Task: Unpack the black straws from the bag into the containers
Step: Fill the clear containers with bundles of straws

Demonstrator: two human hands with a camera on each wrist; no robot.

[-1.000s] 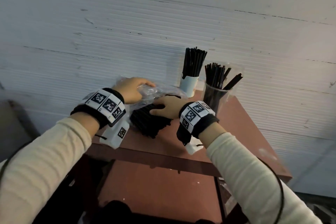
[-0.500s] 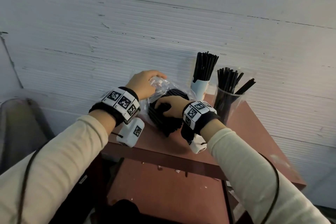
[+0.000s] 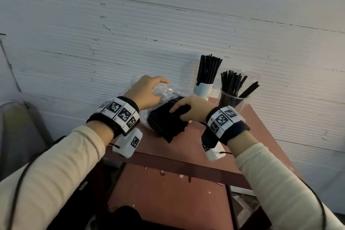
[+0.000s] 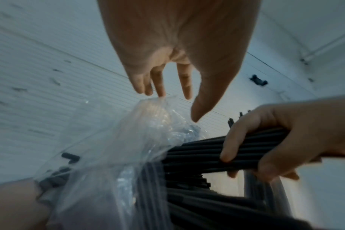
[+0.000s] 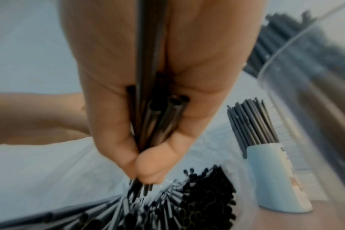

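Both hands work at the near left part of the counter [image 3: 252, 132], a reddish-brown top. On each wrist sits a black band with white marker squares, and cream sleeves cover the forearms.

Nearest, the right hand [image 3: 194, 110] has its fingers curled round a handful of black straws [image 3: 168, 123], thumb on one side and fingers on the other; the right wrist view shows the open straw ends squeezed inside the fist. This handful sits on top of a larger heap of straws that sticks out of the mouth of a clear plastic bag [image 3: 164, 91] toward the counter's front edge. The bag lies on the counter, crumpled, with the rest of the straws inside it.

Just behind and to the left, the left hand [image 3: 147, 93] rests over the top of the bag. In the left wrist view its fingers [image 4: 159, 80] are nearly straight and spread, the tips touching the crinkled plastic without closing on it.

Farther back, to the right of the bag, stand two containers. A white paper cup [image 3: 202, 90] with a pale blue band holds an upright bunch of straws. Beside it, further right, a clear plastic cup [image 3: 231, 101] holds more, a few of them leaning out to the right.

Behind everything runs a white ribbed wall [image 3: 168, 24], scuffed with dark marks.
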